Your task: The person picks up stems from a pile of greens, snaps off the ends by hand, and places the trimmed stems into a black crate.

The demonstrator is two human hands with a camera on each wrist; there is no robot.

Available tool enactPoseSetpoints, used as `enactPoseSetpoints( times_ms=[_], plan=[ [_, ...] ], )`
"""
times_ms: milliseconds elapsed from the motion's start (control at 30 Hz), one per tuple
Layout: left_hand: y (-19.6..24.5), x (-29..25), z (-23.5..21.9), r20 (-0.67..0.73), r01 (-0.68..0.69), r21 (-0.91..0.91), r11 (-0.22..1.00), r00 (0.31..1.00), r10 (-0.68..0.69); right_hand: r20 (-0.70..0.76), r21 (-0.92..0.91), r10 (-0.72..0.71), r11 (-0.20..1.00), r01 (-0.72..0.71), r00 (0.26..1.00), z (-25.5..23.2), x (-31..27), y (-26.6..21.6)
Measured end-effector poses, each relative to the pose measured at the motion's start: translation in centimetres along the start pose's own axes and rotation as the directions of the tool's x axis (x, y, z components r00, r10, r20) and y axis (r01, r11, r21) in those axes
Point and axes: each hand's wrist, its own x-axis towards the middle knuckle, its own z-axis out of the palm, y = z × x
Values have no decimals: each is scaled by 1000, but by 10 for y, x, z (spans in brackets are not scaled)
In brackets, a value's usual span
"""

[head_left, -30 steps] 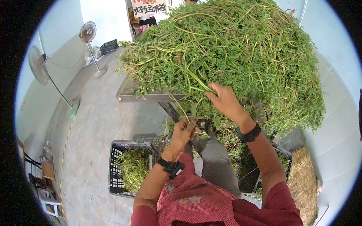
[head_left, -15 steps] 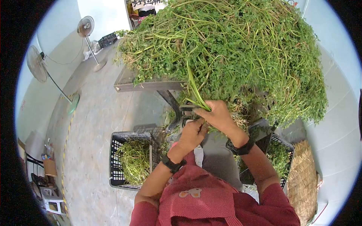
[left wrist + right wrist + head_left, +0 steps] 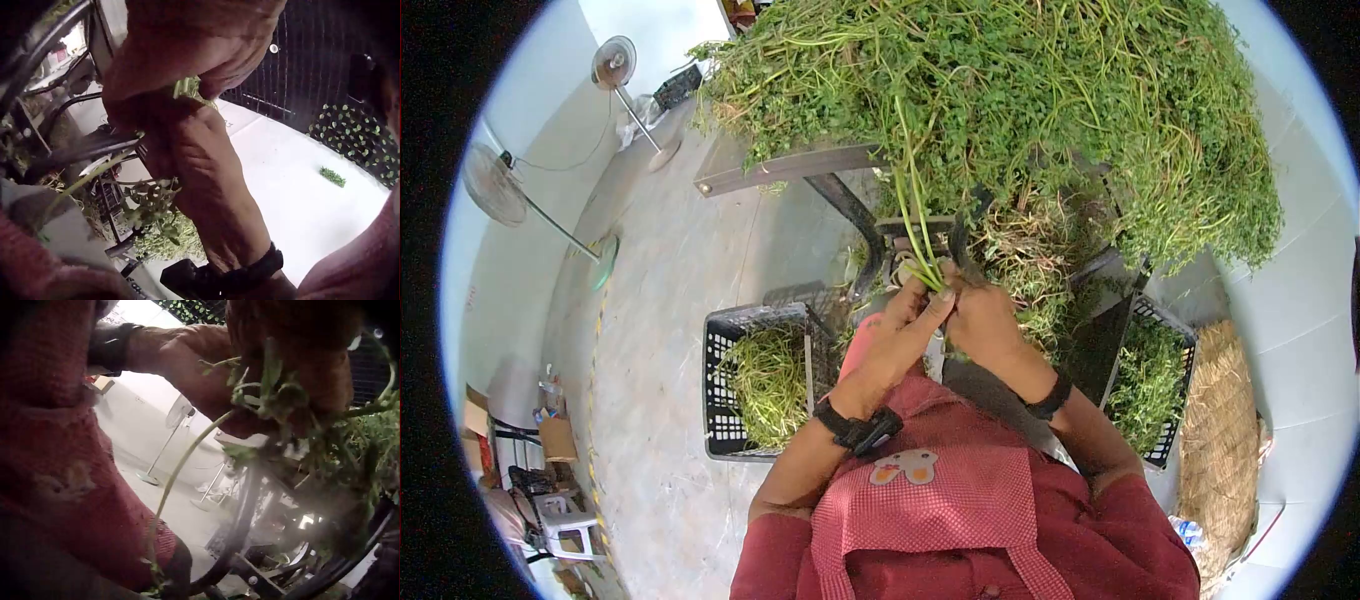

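Observation:
Over the lap in the head view, my two hands meet. My left hand (image 3: 908, 328) grips a few long green stems (image 3: 919, 215), its thumb laid over their lower ends; the stems reach up toward the table. Cut ends of these stems (image 3: 185, 87) poke out beneath the fingers in the left wrist view. Close against it, my right hand (image 3: 985, 322) has its fingers curled around a leafy sprig (image 3: 269, 387), whose thin stem (image 3: 184, 459) trails down in the right wrist view. The fingertips of the right hand are mostly hidden.
A large heap of leafy greens (image 3: 1000, 100) covers the table (image 3: 790, 168) ahead. Left on the floor stands a black crate (image 3: 722, 400) holding stems; another crate (image 3: 1170, 390) of greens is at right, beside a straw bundle (image 3: 1220, 420). Two standing fans (image 3: 495, 185) are at far left.
The right hand has come down from the heap to the left hand. The long green stems, earlier in the right hand, are now in the left. The head view has tilted downward.

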Motion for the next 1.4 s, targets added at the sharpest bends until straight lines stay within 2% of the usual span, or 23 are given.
enactPoseSetpoints(
  times_ms=[100, 167, 300, 333, 367, 400, 500, 567, 633, 767, 833, 900, 933, 967, 1067, 1100, 1133, 1200, 1233, 1267, 1300, 1367, 1400],
  plan=[
    [-16, -7, 1, -39, 65, -27, 998, 997, -66, 140, -53, -31, 998, 38, 990, 11, -19, -6],
    [-20, -16, 0, -53, 140, -195, 971, 987, -153, 64, 9, -58, 998, 57, 996, 12, -33, -11],
    [-1, -36, -10, -42, 308, -43, 950, 950, -310, 65, 195, -307, 937, 289, 950, 0, -35, -7],
    [-13, -37, -14, -60, 200, -72, 977, 977, -204, 255, 280, -104, 959, 29, 961, -16, -30, -7],
    [-25, -38, -18, -81, 95, -105, 990, 991, -104, 457, 307, 85, 919, -247, 885, -26, -30, -4],
    [-19, -40, -18, -78, 184, -186, 965, 977, -201, 303, 586, 107, 762, -274, 947, -12, -35, 16],
    [-4, -42, -5, -36, 155, -276, 949, 985, -171, 235, 677, 97, 697, -234, 967, -7, -29, 37],
    [-3, -43, -6, 33, 203, -157, 967, 979, -200, 292, 729, 150, 604, -321, 945, -19, -25, 16],
    [-5, -45, -3, 123, 150, -88, 985, 983, -139, 292, 920, 107, 238, -310, 950, -19, -19, 6],
    [-6, -48, -3, 195, 213, -110, 971, 962, -190, 466, 884, 103, -38, -465, 879, -7, -11, 7],
    [-5, -49, -3, 210, 358, -204, 911, 925, -316, 439, 896, 131, 9, -443, 889, -11, -11, 4],
    [0, -49, 2, 163, 350, -251, 903, 935, -317, 393, 916, 83, 55, -398, 916, -15, -14, 7],
    [2, -49, 4, 111, 330, -295, 897, 944, -311, 316, 916, 185, 197, -350, 931, -6, -16, 13],
    [0, -49, 4, 111, 334, -298, 894, 943, -315, 320, 914, 188, 197, -354, 929, -7, -18, 17],
    [-3, -47, 2, 94, 296, -284, 912, 955, -280, 353, 742, 172, 547, -387, 920, -14, -21, 22],
    [-5, -46, 0, 103, 293, -254, 922, 956, -275, 355, 743, 174, 544, -390, 918, -6, -23, 30],
    [-6, -46, -2, 112, 288, -223, 932, 957, -269, 73, 633, 132, 760, -148, 989, 3, -25, 42],
    [-6, -46, -6, 143, 309, -279, 909, 950, -279, -193, 416, 9, 907, 73, 981, -2, -26, 72],
    [-7, -47, -7, 175, 329, -336, 882, 942, -285, -59, 886, 223, 461, -52, 973, -20, -26, 87],
    [-8, -48, -7, 173, 330, -337, 882, 942, -286, 175, 975, 310, -188, -120, 934, -32, -26, 93],
    [-8, -47, -7, 193, 320, -369, 873, 945, -265, 175, 975, 309, -189, -120, 935, -37, -26, 88],
    [-8, -44, -7, 215, 309, -399, 863, 947, -240, 389, 891, 268, -352, -286, 882, -45, -33, 75],
    [-9, -44, -6, 208, 305, -419, 855, 949, -237, 459, 888, 416, -253, -385, 785, -42, -36, 57]
  ],
)
